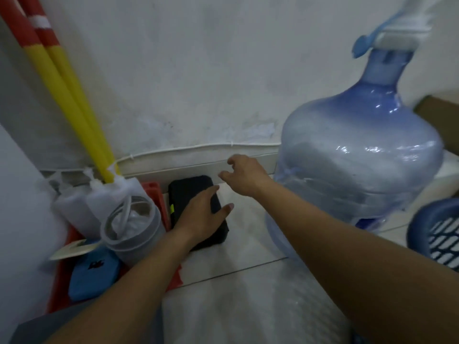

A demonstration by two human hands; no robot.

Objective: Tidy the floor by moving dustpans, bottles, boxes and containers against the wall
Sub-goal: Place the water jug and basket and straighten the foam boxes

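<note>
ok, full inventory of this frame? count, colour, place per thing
black case: 1, black, on the floor by the wall's base
red tray: 1, red, floor at left, beside the case
clear container: 1, translucent, on the tray, white cord inside
blue pouch: 1, blue, on the tray, nearest the camera
poles: 2, yellow and red, leaning in the left corner
water jug: 1, translucent blue, floor at right
pump: 1, white and blue, on the jug's neck
basket: 1, dark blue, right edge
cardboard box: 1, brown, behind the jug, partly hidden
cable: 1, white, along the wall's base
left hand: flat on the case
right hand: loosely curled, empty, between case and jug
</note>
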